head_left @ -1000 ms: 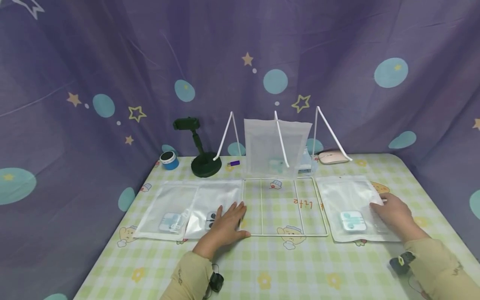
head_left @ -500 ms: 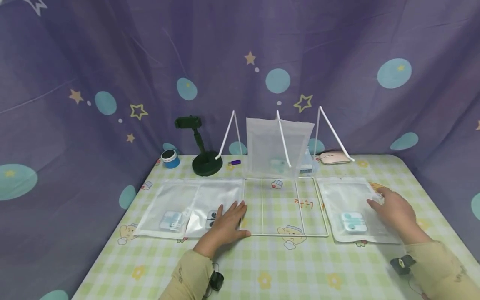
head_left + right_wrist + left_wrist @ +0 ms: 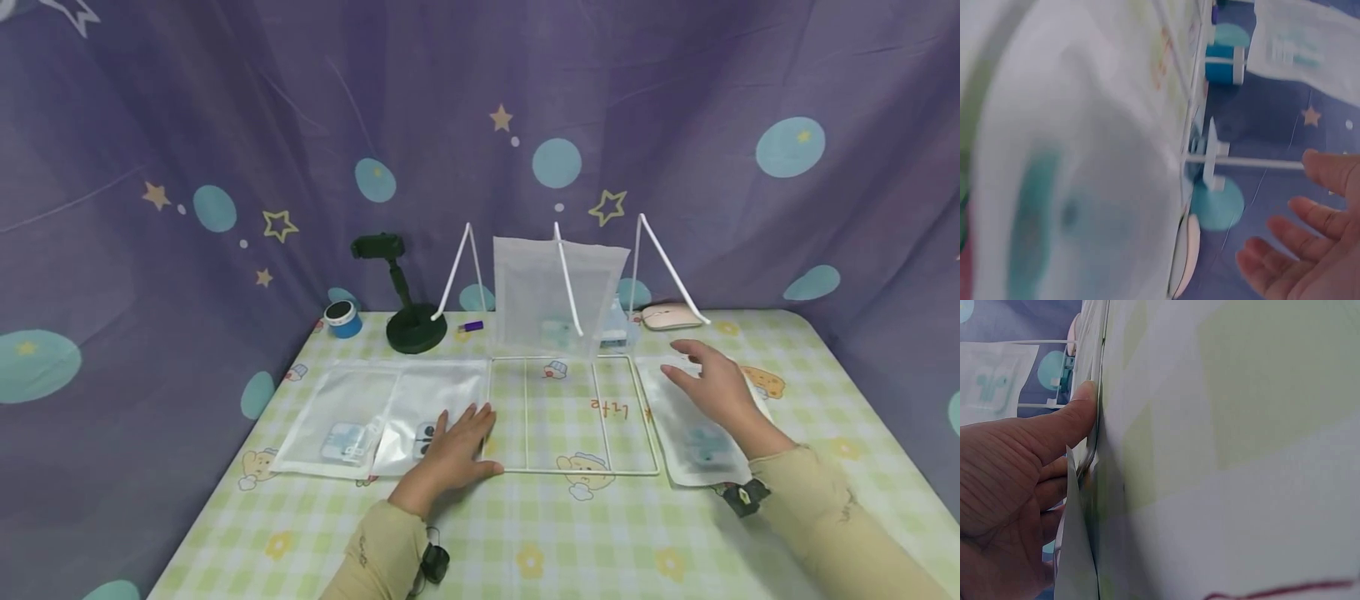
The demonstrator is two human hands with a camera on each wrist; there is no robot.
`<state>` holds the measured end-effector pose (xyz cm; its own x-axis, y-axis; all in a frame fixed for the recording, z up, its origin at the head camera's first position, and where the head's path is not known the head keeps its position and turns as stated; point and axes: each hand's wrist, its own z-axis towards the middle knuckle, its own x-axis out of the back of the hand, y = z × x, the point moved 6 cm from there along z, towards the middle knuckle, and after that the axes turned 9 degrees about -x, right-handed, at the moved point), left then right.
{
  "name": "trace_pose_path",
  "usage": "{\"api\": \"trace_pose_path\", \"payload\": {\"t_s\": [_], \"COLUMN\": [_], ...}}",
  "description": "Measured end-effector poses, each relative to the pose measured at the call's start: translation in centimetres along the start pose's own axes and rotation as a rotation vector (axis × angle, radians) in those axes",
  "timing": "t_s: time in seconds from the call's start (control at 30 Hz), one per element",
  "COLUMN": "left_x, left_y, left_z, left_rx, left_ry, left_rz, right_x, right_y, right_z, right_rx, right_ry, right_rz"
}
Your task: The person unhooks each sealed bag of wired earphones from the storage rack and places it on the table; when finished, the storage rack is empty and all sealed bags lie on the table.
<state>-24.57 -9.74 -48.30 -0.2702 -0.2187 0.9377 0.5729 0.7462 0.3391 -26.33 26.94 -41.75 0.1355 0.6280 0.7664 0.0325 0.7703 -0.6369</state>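
In the head view my left hand point(image 3: 453, 450) lies with spread fingers on a frosted zip bag point(image 3: 442, 387) and beside the white wire rack's base point(image 3: 540, 472). That bag holds a case with black earphones, partly covered by the hand. Left of it lies another frosted bag point(image 3: 352, 396) with a pale earphone case inside. My right hand point(image 3: 712, 387) hovers, fingers loosely bent and holding nothing, over a third bag point(image 3: 663, 408) with a teal-and-white earphone case. A fourth bag point(image 3: 528, 287) hangs on the rack's middle hook. The right wrist view shows the right hand's fingers point(image 3: 1316, 215) apart, touching nothing.
At the back stand a blue jar point(image 3: 343, 321), a dark green phone stand point(image 3: 416, 329), a purple USB stick point(image 3: 471, 327) and a pink mouse point(image 3: 671, 317). The rack's outer arms point(image 3: 678, 279) jut toward me. A curtain point(image 3: 420, 100) hangs behind the table.
My right hand has lifted from the right edge of the right-hand bag and moved left and away from me, over that bag. The left hand stays where it was.
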Motion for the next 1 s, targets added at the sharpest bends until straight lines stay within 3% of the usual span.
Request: {"api": "trace_pose_path", "payload": {"t_s": [0.3, 0.6, 0.77, 1.0], "left_x": [0.1, 0.1, 0.0, 0.0], "left_y": [0.1, 0.1, 0.1, 0.0], "left_z": [0.0, 0.1, 0.1, 0.1], "left_rx": [-0.013, -0.013, -0.017, -0.01], "left_ry": [0.015, 0.009, 0.012, 0.018], "left_rz": [0.01, 0.013, 0.006, 0.011], "right_x": [-2.2, -3.1, -3.4, -2.8], "right_y": [-3.6, -6.9, -8.1, -10.5], "right_z": [2.6, 4.1, 4.4, 3.9], "right_rx": [0.056, 0.103, 0.083, 0.127], "right_ry": [-0.141, -0.159, -0.157, -0.101], "right_rz": [0.274, 0.485, 0.521, 0.535]}}
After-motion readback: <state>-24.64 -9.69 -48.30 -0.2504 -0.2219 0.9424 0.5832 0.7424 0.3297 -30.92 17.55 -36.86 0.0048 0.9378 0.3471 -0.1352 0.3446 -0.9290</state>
